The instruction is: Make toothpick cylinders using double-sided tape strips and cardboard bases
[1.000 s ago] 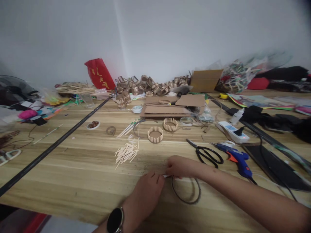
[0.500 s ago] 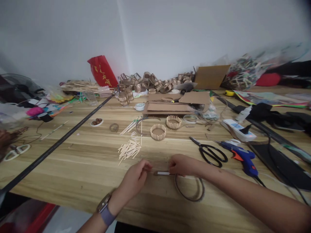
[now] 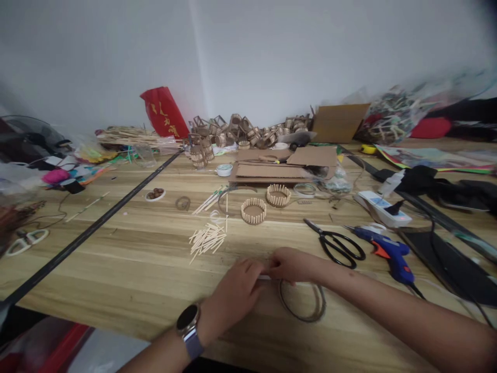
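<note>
Overall, the surface (image 3: 128, 269) is crowded along its far edge, roomier front-left. Near the front edge, a looped strip (image 3: 306, 320) is pinched by the right hand (image 3: 288, 264), touched by the left hand (image 3: 236, 287), grip unclear.

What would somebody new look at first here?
Probably the red bag, bright against the pale wall at the back left. Next, perhaps the blue glue gun, lying on the right beside black scissors. Then maybe the left hand and right hand, close together at the front, with a hoop by the right one.
</note>
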`<move>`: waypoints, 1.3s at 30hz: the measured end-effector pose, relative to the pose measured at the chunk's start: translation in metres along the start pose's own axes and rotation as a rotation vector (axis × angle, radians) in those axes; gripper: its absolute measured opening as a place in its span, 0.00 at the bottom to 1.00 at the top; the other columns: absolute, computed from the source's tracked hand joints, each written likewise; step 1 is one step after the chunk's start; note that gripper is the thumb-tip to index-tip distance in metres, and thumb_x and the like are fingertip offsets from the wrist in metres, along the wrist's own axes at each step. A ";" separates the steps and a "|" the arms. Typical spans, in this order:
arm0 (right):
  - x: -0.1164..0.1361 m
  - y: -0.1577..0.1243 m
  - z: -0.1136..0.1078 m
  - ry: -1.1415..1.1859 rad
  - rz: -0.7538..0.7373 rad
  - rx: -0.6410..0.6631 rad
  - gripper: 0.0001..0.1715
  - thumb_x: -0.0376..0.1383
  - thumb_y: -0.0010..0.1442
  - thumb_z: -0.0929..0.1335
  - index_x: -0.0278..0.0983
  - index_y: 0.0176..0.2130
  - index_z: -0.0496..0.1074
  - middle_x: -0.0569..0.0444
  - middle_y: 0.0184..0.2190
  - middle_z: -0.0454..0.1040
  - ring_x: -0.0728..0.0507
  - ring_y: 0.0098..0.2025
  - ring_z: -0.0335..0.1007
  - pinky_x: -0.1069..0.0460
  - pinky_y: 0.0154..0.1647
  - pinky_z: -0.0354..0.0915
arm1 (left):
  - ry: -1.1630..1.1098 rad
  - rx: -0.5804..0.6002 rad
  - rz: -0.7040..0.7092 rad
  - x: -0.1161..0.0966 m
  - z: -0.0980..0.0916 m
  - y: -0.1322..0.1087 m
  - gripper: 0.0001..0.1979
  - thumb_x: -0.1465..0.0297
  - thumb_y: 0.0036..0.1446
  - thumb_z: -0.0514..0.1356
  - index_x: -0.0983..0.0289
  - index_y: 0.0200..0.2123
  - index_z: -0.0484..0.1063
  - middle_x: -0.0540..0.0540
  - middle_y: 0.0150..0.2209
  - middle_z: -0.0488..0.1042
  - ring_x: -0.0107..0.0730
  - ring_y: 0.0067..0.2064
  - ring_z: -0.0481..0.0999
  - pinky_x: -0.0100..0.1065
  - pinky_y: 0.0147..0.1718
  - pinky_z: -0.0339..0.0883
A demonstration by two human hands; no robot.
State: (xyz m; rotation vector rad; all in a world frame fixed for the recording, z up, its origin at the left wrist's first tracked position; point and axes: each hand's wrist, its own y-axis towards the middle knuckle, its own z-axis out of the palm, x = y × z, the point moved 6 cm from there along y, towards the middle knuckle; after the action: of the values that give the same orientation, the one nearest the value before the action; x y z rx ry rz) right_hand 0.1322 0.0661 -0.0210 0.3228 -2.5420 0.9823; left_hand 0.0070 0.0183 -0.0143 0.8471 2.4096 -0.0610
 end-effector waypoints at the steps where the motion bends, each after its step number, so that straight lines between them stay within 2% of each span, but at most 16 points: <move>1: 0.000 0.001 0.000 0.005 -0.004 0.006 0.11 0.32 0.49 0.64 0.34 0.22 0.75 0.60 0.13 0.62 0.50 0.19 0.61 0.57 0.20 0.54 | -0.039 -0.001 -0.002 0.000 0.002 0.005 0.15 0.79 0.55 0.57 0.63 0.46 0.68 0.56 0.47 0.73 0.39 0.50 0.69 0.40 0.50 0.64; 7: 0.001 0.005 0.000 0.055 -0.002 0.011 0.11 0.30 0.47 0.66 0.36 0.29 0.78 0.59 0.18 0.67 0.51 0.21 0.62 0.58 0.22 0.57 | -0.180 -0.090 -0.100 0.004 0.014 0.020 0.19 0.80 0.52 0.58 0.63 0.48 0.68 0.56 0.47 0.74 0.40 0.48 0.71 0.40 0.48 0.65; 15: 0.005 0.000 0.001 0.137 0.055 0.032 0.06 0.32 0.45 0.66 0.37 0.25 0.73 0.62 0.14 0.61 0.52 0.16 0.56 0.57 0.17 0.50 | -0.256 -0.194 -0.095 0.012 0.023 0.017 0.20 0.81 0.53 0.55 0.62 0.49 0.68 0.56 0.46 0.74 0.39 0.47 0.72 0.41 0.48 0.65; 18: 0.010 -0.004 -0.001 0.176 0.069 0.055 0.04 0.32 0.46 0.65 0.37 0.23 0.70 0.63 0.13 0.60 0.53 0.15 0.52 0.57 0.15 0.48 | -0.303 -0.189 -0.133 0.016 0.025 0.016 0.20 0.81 0.54 0.56 0.62 0.50 0.68 0.57 0.47 0.74 0.38 0.47 0.72 0.40 0.48 0.65; 23: 0.012 -0.012 -0.005 0.233 0.092 0.106 0.07 0.34 0.51 0.64 0.37 0.23 0.67 0.64 0.12 0.60 0.54 0.12 0.47 0.57 0.13 0.44 | -0.313 -0.177 -0.164 0.019 0.024 0.014 0.19 0.81 0.54 0.56 0.62 0.49 0.69 0.56 0.46 0.75 0.38 0.47 0.73 0.40 0.48 0.65; 31: 0.019 -0.026 -0.011 0.309 0.079 0.127 0.10 0.33 0.55 0.64 0.35 0.23 0.69 0.62 0.13 0.63 0.54 0.12 0.50 0.58 0.12 0.45 | -0.285 -0.157 -0.193 0.018 0.021 0.014 0.16 0.80 0.55 0.57 0.61 0.46 0.70 0.55 0.45 0.76 0.38 0.47 0.73 0.38 0.48 0.65; 39: 0.021 -0.042 -0.018 0.443 0.046 0.167 0.09 0.30 0.52 0.63 0.34 0.23 0.70 0.60 0.19 0.66 0.56 0.14 0.54 0.61 0.11 0.44 | -0.289 -0.142 -0.178 0.020 0.021 0.010 0.16 0.78 0.54 0.58 0.61 0.47 0.70 0.55 0.42 0.76 0.38 0.44 0.73 0.39 0.45 0.66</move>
State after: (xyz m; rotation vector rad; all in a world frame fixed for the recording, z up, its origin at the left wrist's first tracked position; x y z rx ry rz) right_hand 0.1332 0.0468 0.0251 0.0789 -2.0824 1.1423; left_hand 0.0110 0.0333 -0.0413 0.5186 2.1807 -0.0748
